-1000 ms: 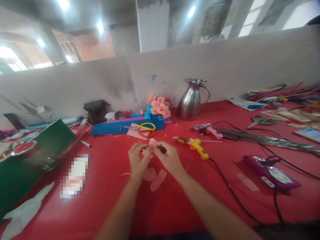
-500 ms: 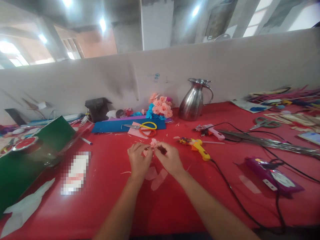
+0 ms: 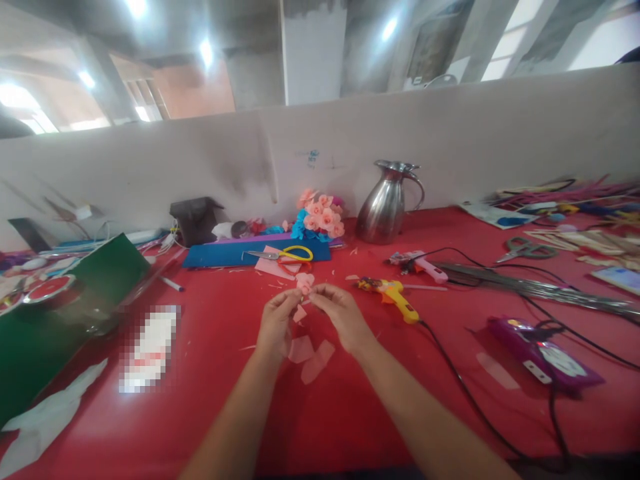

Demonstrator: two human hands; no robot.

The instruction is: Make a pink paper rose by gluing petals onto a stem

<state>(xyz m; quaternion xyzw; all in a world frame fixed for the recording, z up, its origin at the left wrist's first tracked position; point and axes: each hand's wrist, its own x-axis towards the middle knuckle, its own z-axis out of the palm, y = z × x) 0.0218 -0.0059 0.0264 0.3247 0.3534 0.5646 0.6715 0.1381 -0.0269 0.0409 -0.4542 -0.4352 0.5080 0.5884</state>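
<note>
Between my two hands, over the red table (image 3: 215, 427), is a small pink paper flower (image 3: 305, 283). My left hand (image 3: 278, 321) pinches it from below between thumb and fingertips. At its right lower edge, my right hand (image 3: 341, 316) has thumb and fingers closed on the flower; the exact hold is hard to make out. Loose pink paper petals (image 3: 318, 362) lie on the table under my hands. Just beyond the flower, yellow-and-orange-handled scissors (image 3: 297, 254) rest on a pink paper piece and a blue sheet (image 3: 215, 256).
Right of my hands lies a yellow glue gun (image 3: 400, 301) with a black cord, and a pink glue gun (image 3: 430, 268) behind it. A purple power strip (image 3: 545, 357), metal wires (image 3: 530, 283), a steel jug (image 3: 384, 207) and a peach flower bunch (image 3: 323, 213) surround the work. A green board (image 3: 75, 313) is left.
The pink flower now stands higher and more upright above my fingertips. My fingers have shifted lower on it, and my right hand has moved slightly down.
</note>
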